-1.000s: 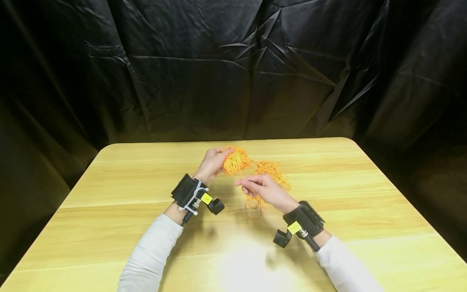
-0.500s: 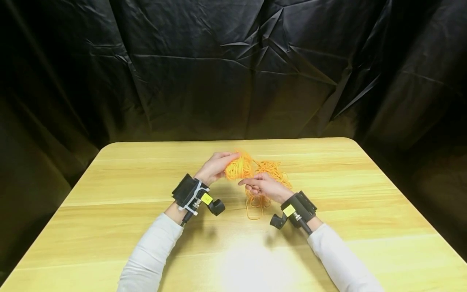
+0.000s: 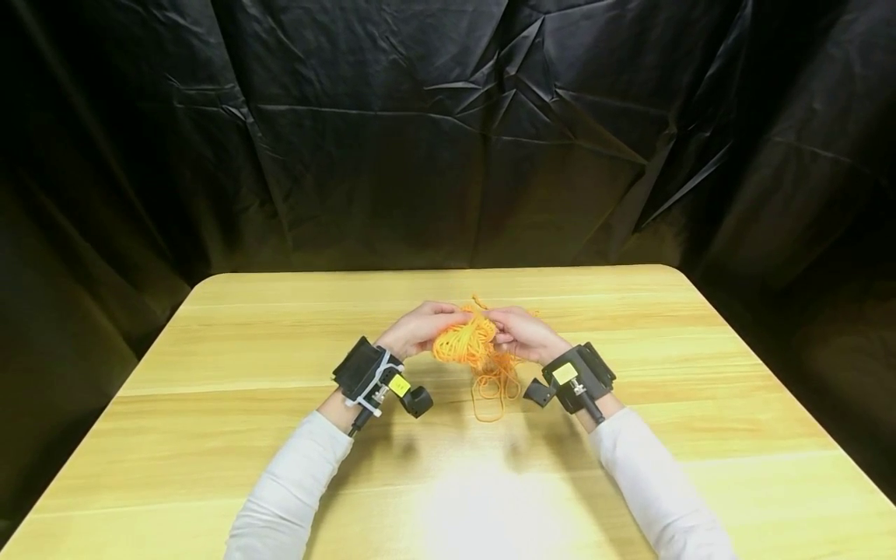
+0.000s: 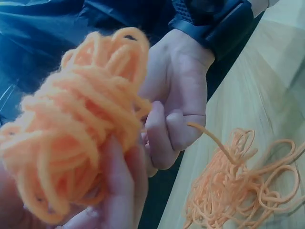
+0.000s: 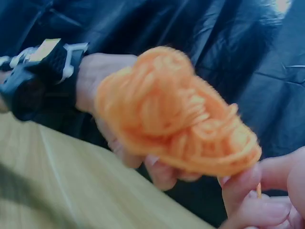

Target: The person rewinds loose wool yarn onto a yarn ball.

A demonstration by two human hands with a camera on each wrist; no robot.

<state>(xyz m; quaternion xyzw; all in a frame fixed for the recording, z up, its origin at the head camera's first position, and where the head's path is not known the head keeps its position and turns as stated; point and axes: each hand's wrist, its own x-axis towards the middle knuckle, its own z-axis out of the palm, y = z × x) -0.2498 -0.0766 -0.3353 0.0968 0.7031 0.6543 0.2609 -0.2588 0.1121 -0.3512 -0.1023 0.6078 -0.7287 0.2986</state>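
A wound bundle of orange yarn (image 3: 463, 342) is held above the table by my left hand (image 3: 422, 327), whose fingers and thumb grip it. Close on its right side, my right hand (image 3: 523, 333) pinches the yarn strand, which leaves the curled fingers (image 4: 178, 131) in the left wrist view. That strand runs down to a loose heap of orange yarn (image 4: 228, 186) on the table. Thick overlapping turns of the bundle (image 5: 167, 114) fill the middle of the right wrist view and hide part of the left hand behind it.
The light wooden table (image 3: 280, 435) spreads under both arms. Loose yarn loops (image 3: 495, 389) lie below the hands. A black sheet (image 3: 350, 155) hangs behind the table's far edge. Each wrist wears a black strap with a camera (image 3: 418, 400).
My right hand has moved up and in beside the bundle, from below it. The left hand has shifted slightly to the right and turned the bundle.
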